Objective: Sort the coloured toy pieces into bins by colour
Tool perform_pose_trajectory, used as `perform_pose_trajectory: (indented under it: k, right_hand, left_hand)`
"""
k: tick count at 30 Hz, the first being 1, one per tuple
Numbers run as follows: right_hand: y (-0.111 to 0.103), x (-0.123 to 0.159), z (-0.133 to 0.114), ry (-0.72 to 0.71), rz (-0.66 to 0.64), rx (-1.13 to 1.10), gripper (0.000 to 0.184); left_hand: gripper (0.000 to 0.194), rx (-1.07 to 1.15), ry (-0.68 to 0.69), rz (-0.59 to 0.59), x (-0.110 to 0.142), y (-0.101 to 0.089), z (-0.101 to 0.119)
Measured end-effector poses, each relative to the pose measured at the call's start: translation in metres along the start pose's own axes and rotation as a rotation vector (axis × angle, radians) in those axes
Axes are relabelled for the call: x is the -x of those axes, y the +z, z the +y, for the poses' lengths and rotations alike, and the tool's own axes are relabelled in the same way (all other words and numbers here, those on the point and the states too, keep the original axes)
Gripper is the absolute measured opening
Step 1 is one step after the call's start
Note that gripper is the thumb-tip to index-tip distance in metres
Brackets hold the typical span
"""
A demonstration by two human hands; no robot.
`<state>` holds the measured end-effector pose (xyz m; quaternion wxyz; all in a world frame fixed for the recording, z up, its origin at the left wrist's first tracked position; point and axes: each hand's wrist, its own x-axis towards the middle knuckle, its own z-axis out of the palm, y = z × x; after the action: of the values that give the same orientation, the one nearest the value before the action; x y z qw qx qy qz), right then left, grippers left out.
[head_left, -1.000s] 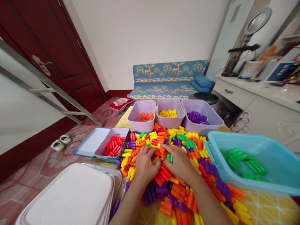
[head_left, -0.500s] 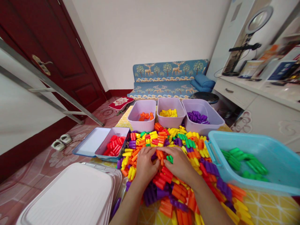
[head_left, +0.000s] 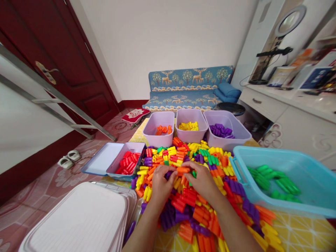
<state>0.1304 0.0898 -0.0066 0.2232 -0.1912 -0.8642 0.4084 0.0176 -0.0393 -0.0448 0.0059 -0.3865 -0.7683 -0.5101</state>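
A big heap of small plastic pieces (head_left: pixel 210 164) in red, orange, yellow, green and purple covers the table in front of me. Both hands rest on its middle. My left hand (head_left: pixel 160 187) curls over the pieces, its fingertips at one end of an orange piece (head_left: pixel 183 170). My right hand (head_left: pixel 203 183) pinches the other end of that orange piece, with a green piece (head_left: pixel 193 174) showing at its fingers. Behind the heap stand three lilac tubs: one with orange pieces (head_left: pixel 159 130), one with yellow (head_left: pixel 191 126), one with purple (head_left: pixel 225 132).
A small tray of red pieces (head_left: pixel 128 163) sits on a blue lid at the left. A light blue basin (head_left: pixel 283 182) with green pieces is at the right. A white lidded box (head_left: pixel 78 220) lies at the near left. A white cabinet stands to the right, a dark red door to the left.
Both hands drew slightly together and lifted an orange piece up between their fingertips. The heap under them shifted a little.
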Motion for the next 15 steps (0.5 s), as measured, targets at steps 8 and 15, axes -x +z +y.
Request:
perform_pose_trajectory:
  k: [8,15]
  right_hand:
    - [-0.006,0.001,0.003,0.051,0.107,0.043,0.026]
    - [-0.006,0.004,-0.004,0.023,-0.013,-0.317,0.039]
  left_hand:
    - [0.01,0.326,-0.018,0.117,0.001,-0.003,0.01]
    - [0.006,0.356,0.088,0.138,0.003,-0.004,0.018]
